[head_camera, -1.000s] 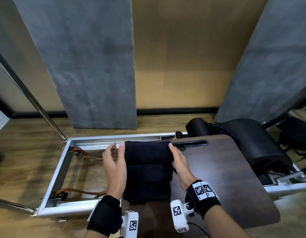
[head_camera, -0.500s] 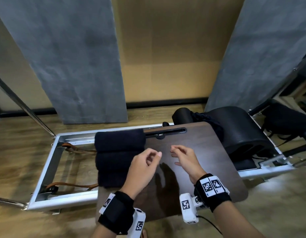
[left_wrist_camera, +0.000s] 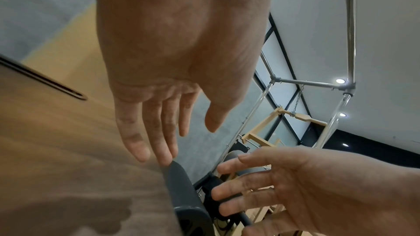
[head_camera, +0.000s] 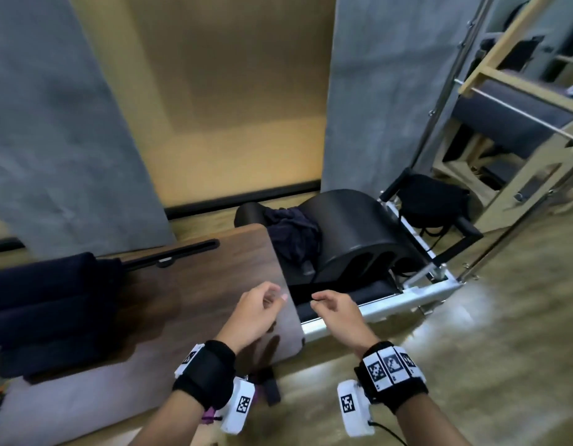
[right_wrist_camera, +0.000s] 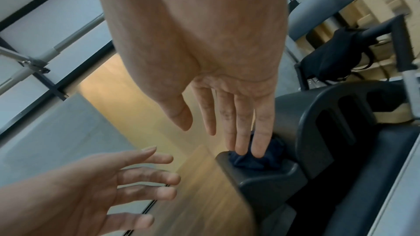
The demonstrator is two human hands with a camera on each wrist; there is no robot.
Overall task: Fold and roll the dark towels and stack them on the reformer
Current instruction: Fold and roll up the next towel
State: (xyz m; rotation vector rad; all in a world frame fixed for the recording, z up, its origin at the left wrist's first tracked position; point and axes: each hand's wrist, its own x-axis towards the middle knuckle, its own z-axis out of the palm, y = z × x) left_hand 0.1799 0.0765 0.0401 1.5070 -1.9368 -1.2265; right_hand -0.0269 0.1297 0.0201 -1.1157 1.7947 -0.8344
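On the reformer (head_camera: 417, 292), a wooden board (head_camera: 195, 284) carries three rolled dark towels (head_camera: 50, 304) stacked at its left end, one crumpled dark towel (head_camera: 293, 235) apparently remains unfolded beside the arc barrel (head_camera: 359, 239), and the left hand (head_camera: 256, 312) and right hand (head_camera: 338, 312) hover relaxed, holding nothing.

Seen from head height, angled forward and down over the dark wood-grain board (head_camera: 195, 284) and black curved arc barrel (head_camera: 352, 233). Shot close from each wrist, looking along the palm toward the fingertips. Shared by all three: both bare hands, the board's edge, the barrel (right_wrist_camera: 318, 114).
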